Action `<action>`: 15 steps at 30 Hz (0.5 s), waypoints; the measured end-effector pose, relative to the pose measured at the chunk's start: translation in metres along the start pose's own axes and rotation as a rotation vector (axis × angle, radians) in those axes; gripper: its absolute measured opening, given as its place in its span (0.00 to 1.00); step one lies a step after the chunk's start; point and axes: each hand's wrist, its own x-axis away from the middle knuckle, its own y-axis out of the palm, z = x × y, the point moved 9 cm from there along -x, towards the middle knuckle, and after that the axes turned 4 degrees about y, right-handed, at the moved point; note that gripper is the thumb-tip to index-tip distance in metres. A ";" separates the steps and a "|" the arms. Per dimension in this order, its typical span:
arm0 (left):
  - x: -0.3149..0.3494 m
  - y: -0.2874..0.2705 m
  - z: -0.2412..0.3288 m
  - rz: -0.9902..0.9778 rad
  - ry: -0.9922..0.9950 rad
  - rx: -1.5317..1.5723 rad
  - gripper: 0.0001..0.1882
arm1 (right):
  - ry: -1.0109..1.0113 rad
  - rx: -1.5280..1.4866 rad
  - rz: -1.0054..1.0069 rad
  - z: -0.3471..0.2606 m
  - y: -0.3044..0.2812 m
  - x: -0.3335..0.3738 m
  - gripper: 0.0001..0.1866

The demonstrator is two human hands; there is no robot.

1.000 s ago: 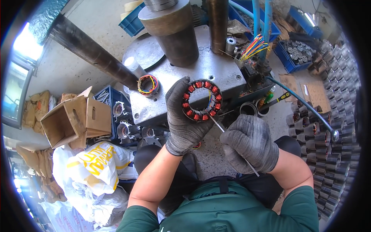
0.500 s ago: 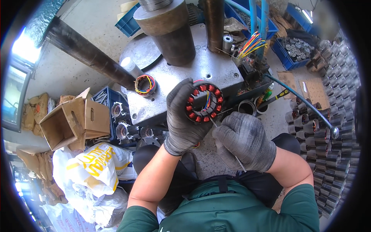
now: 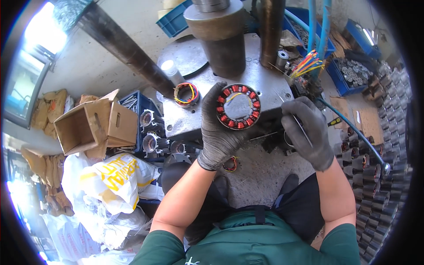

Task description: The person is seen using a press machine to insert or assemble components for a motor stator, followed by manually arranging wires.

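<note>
My left hand [image 3: 223,134], in a grey knit glove, grips a motor stator [image 3: 255,105] by its left side. It is a dark ring with red copper windings around its inside, face up, and a yellow wire shows in its opening. My right hand [image 3: 308,132], gloved too, is closed around a thin metal pick [image 3: 303,129]. The pick's tip points up and left, apart from the stator. A second stator [image 3: 187,102] with red and yellow wires sits on the steel press table [image 3: 176,121], beside a white cylinder [image 3: 171,70].
A thick press ram [image 3: 223,53] stands over the table between dark columns [image 3: 128,51]. A long-handled rod [image 3: 353,119] slants at the right, near rows of metal housings [image 3: 375,185]. To the left are a cardboard box [image 3: 117,123] and white plastic bags [image 3: 119,185].
My right hand has drawn the pick away from the stator, up and to the right. The stator has turned in my left hand, and the whole view has shifted.
</note>
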 end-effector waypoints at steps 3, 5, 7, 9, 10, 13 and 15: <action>0.001 -0.001 0.006 -0.020 0.045 0.084 0.74 | -0.070 0.065 0.028 0.040 0.026 -0.013 0.12; -0.001 -0.003 0.010 -0.030 0.112 0.121 0.78 | 0.033 0.056 -0.001 0.075 0.044 -0.021 0.14; 0.001 -0.002 0.009 -0.069 0.113 0.045 0.79 | 0.125 0.093 0.006 0.104 0.058 -0.030 0.14; 0.002 -0.004 -0.001 -0.034 -0.002 0.290 0.78 | 0.107 0.302 -0.078 0.122 0.069 -0.042 0.16; 0.001 -0.003 0.005 -0.086 0.076 0.082 0.77 | 0.088 0.378 -0.102 0.126 0.074 -0.046 0.18; 0.003 -0.002 0.014 -0.144 0.165 -0.186 0.72 | -0.027 0.519 -0.185 0.128 0.086 -0.048 0.20; 0.001 -0.002 0.012 -0.117 0.119 0.055 0.70 | -0.031 0.570 -0.181 0.127 0.086 -0.048 0.22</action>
